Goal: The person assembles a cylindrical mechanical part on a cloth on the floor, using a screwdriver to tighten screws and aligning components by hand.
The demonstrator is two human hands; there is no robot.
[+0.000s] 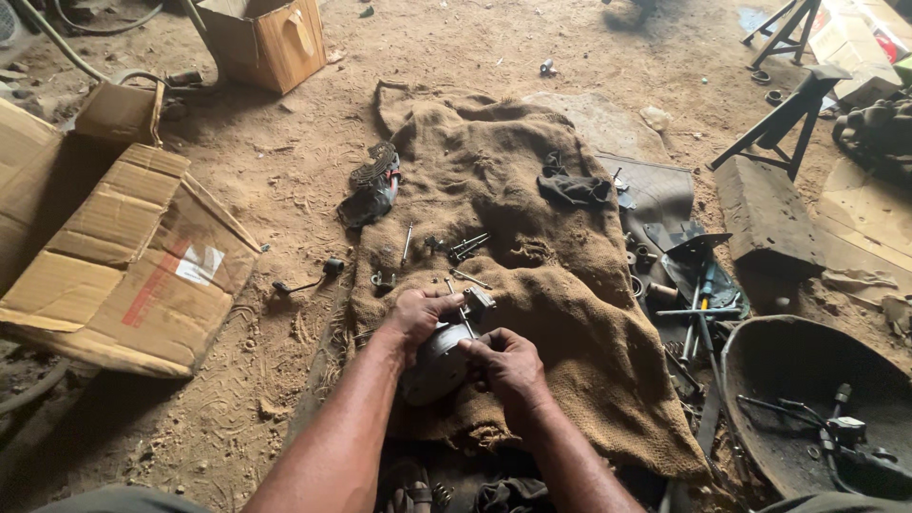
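Note:
A round grey metal part (439,364), like a small motor housing, rests on a brown burlap sack (560,285) spread over the dirt floor. My left hand (418,313) grips its upper edge. My right hand (506,366) holds its right side, fingers curled against it. A thin metal rod (463,313) sticks up from the part between my two hands. Loose bolts and small metal pieces (461,249) lie on the sack just beyond my hands.
Flattened cardboard boxes (133,266) lie at the left, an open box (266,43) at the back. A dark rag (573,188) and rubber scrap (372,190) sit farther up. Tools (698,309) and a black basin (817,399) are at the right, metal stands (788,119) behind.

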